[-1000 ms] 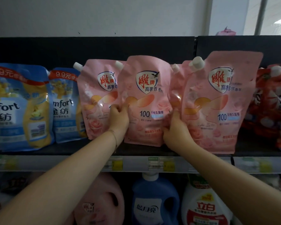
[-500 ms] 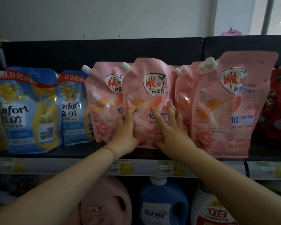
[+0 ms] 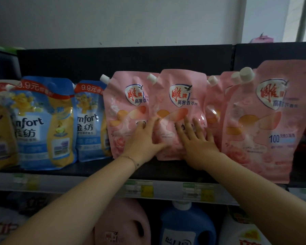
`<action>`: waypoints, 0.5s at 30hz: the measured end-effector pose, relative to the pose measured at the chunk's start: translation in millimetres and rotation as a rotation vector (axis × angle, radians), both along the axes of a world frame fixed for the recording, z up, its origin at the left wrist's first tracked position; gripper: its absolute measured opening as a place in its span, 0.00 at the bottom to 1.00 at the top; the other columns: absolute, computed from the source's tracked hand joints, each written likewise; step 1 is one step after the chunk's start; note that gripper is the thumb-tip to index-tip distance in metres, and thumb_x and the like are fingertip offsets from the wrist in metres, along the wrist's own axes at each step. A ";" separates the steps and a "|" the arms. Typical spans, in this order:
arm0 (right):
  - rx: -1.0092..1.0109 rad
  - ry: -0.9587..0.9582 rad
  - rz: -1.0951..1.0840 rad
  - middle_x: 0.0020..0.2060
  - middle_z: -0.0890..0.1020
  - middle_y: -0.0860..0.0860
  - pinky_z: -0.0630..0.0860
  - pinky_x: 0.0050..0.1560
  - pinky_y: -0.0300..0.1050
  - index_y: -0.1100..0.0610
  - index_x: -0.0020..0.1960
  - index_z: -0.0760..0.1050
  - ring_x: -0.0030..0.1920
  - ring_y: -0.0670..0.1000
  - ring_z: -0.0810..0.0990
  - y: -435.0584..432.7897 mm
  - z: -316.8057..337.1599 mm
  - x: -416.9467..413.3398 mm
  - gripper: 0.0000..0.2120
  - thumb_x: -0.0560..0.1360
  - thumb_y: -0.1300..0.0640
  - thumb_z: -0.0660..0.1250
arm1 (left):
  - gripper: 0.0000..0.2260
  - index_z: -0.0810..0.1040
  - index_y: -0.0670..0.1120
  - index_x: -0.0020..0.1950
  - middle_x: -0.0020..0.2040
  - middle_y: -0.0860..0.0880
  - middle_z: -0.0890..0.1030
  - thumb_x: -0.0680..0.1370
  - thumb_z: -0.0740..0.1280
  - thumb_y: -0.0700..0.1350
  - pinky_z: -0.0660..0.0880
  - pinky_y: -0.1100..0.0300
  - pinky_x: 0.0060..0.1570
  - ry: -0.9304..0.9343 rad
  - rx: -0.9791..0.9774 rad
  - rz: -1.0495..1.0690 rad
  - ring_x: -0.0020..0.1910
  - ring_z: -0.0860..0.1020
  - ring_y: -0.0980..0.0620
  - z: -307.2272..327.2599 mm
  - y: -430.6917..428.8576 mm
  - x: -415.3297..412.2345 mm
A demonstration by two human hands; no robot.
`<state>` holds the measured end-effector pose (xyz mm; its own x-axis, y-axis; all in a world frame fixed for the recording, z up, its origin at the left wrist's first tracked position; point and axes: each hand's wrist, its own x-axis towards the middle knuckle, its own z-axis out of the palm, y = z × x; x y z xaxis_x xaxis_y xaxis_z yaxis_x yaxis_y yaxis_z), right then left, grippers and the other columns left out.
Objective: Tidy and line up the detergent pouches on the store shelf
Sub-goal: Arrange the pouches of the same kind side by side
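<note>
Middle pink pouch [image 3: 181,110] pressed back by flat, splayed left hand [image 3: 143,140] and right hand [image 3: 198,144], gripping nothing; next, square the forward pouch [image 3: 267,121] near the shelf's [image 3: 99,167] front edge.

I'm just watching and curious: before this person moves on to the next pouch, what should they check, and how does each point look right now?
1. Middle pink pouch upright, label facing out: ok.
2. Both hands flat on it, not gripping: left hand and right hand lie open on its front: ok.
3. Pink pouches evenly spaced: not ok; the middle one overlaps the left pink pouch.
4. Fronts in one line: not ok; the right pink pouch stands nearer the shelf edge and leans.
5. Pouch behind standing properly: cannot tell, mostly hidden.
6. Blue pouches undisturbed: ok.
</note>
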<state>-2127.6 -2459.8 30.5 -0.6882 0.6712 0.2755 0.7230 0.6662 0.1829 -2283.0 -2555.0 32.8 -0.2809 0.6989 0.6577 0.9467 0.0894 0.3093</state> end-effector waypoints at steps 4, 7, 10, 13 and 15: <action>0.023 0.052 0.002 0.73 0.28 0.57 0.37 0.71 0.66 0.52 0.74 0.25 0.73 0.63 0.28 -13.2 -1.4 -6.1 0.47 0.77 0.49 0.63 | 0.29 0.65 0.43 0.66 0.63 0.42 0.68 0.71 0.73 0.51 0.68 0.53 0.60 0.008 0.415 0.242 0.62 0.67 0.44 5.9 -14.3 -31.1; 0.032 0.170 0.086 0.75 0.33 0.56 0.40 0.73 0.63 0.56 0.77 0.33 0.75 0.61 0.32 -31.5 -1.2 -11.8 0.45 0.76 0.43 0.61 | 0.30 0.62 0.39 0.69 0.67 0.40 0.64 0.72 0.71 0.44 0.64 0.52 0.67 -0.255 0.488 0.304 0.67 0.63 0.42 17.6 -16.4 -50.4; 0.020 0.185 0.144 0.75 0.31 0.52 0.42 0.73 0.62 0.54 0.77 0.34 0.75 0.60 0.32 -41.1 -1.8 -16.0 0.45 0.76 0.39 0.60 | 0.25 0.64 0.41 0.67 0.66 0.42 0.68 0.74 0.70 0.44 0.68 0.47 0.66 -0.440 0.498 0.288 0.66 0.67 0.43 29.8 -9.4 -68.1; -0.063 0.174 0.133 0.74 0.29 0.51 0.44 0.73 0.64 0.50 0.76 0.30 0.75 0.59 0.31 -38.8 -3.0 -17.3 0.46 0.76 0.39 0.61 | 0.17 0.68 0.45 0.60 0.58 0.44 0.76 0.74 0.69 0.45 0.76 0.47 0.56 -0.707 0.589 0.248 0.56 0.76 0.44 42.1 -4.7 -75.6; -0.070 0.150 0.132 0.74 0.28 0.50 0.46 0.73 0.65 0.48 0.75 0.28 0.75 0.58 0.31 -33.7 -3.8 -16.0 0.47 0.76 0.41 0.62 | 0.14 0.74 0.44 0.56 0.52 0.46 0.79 0.73 0.71 0.47 0.78 0.51 0.51 -0.787 0.566 0.221 0.50 0.79 0.46 45.9 -5.0 -76.4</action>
<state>-2143.5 -2493.4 26.7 -0.7263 0.5986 0.3379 0.6439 0.7645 0.0298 -2359.4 -2560.0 78.7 -0.8666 0.2190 0.4485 0.4332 -0.1163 0.8938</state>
